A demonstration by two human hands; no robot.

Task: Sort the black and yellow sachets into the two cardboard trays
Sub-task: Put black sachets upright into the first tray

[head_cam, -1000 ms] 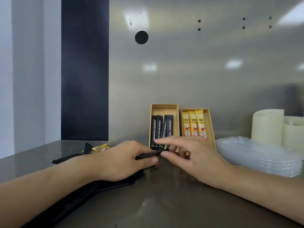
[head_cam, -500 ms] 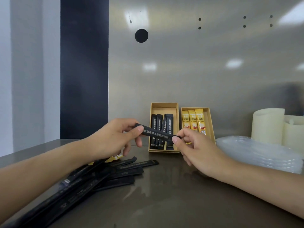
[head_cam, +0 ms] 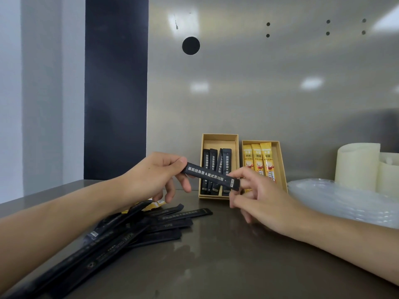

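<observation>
A black sachet (head_cam: 210,175) with white print is held in the air between both hands, in front of the trays. My left hand (head_cam: 155,175) pinches its left end and my right hand (head_cam: 257,197) pinches its right end. Behind it, against the wall, stands the left cardboard tray (head_cam: 220,138) with several black sachets in it. Beside that, the right cardboard tray (head_cam: 280,160) holds three yellow sachets (head_cam: 258,162). A pile of loose black sachets (head_cam: 138,229) lies on the counter under my left forearm, with a yellow sachet (head_cam: 156,205) partly showing under it.
Clear plastic lids (head_cam: 345,201) lie stacked at the right, with two cream cylinders (head_cam: 358,165) behind them. A steel wall stands close behind the trays. The grey counter (head_cam: 216,255) spreads out in front of the pile.
The left hand lifted a black sachet off the counter; the right hand came up and took its other end. It now sits slightly higher and further right than half a second ago.
</observation>
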